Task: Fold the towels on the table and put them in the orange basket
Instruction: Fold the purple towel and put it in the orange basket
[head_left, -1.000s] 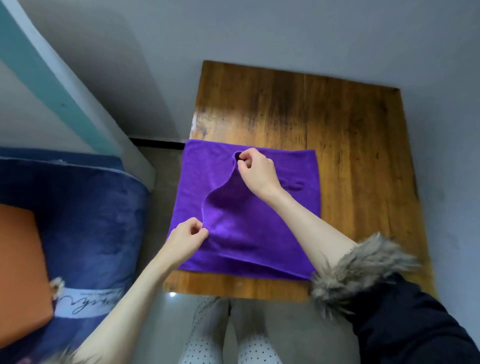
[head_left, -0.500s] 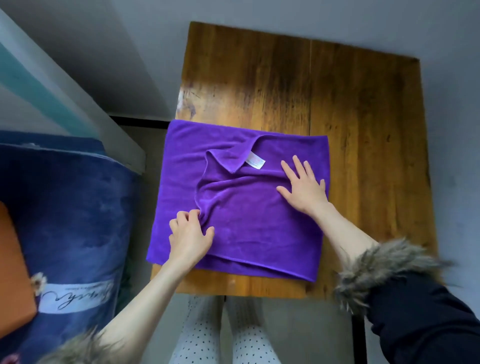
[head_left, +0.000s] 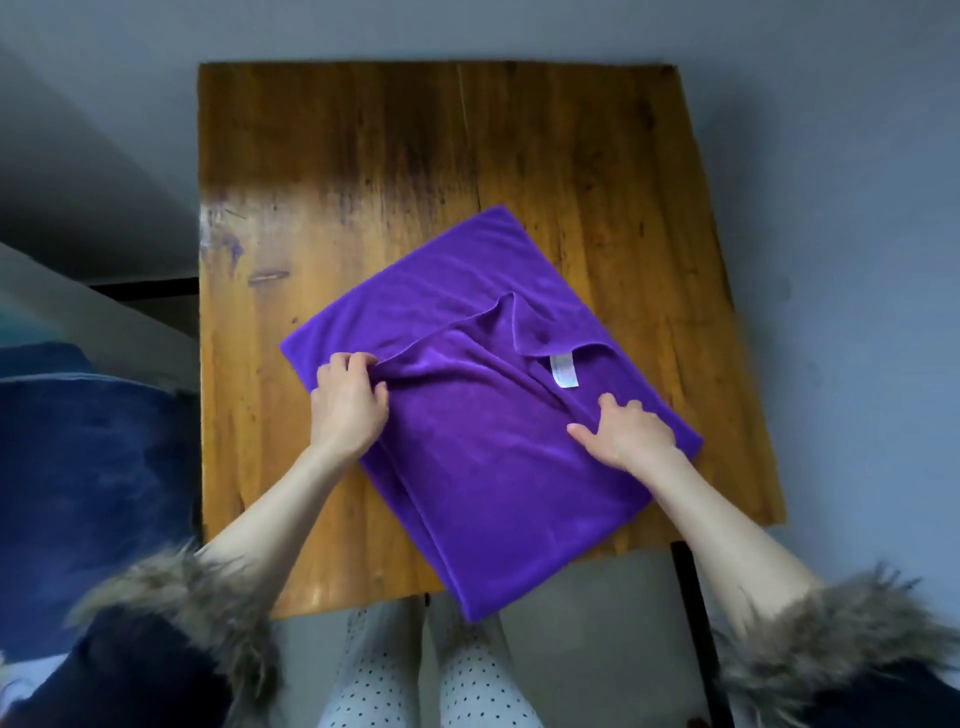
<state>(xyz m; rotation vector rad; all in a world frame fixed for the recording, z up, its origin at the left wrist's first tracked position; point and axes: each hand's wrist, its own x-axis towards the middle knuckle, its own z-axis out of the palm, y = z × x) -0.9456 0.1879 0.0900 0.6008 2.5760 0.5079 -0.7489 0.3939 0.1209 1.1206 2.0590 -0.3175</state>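
The left hand (head_left: 349, 402) is pinching the towel (head_left: 498, 467), the right hand (head_left: 626, 431) is lying spread on it; soft, floppy cloth, best gripped at corners.

A home, most likely a bedroom or small living room.

A worn wooden table (head_left: 363, 208) with a scuffed, glossy top stands against plain grey walls (head_left: 831, 156), and a soft dark blue cushion or piece of bedding (head_left: 88, 467) lies to its left. The person wears house clothes: a dark jacket with fur-trimmed cuffs (head_left: 831, 623) and pale polka-dot trousers (head_left: 467, 686). A purple towel (head_left: 493, 467) is spread on the near half of the table.
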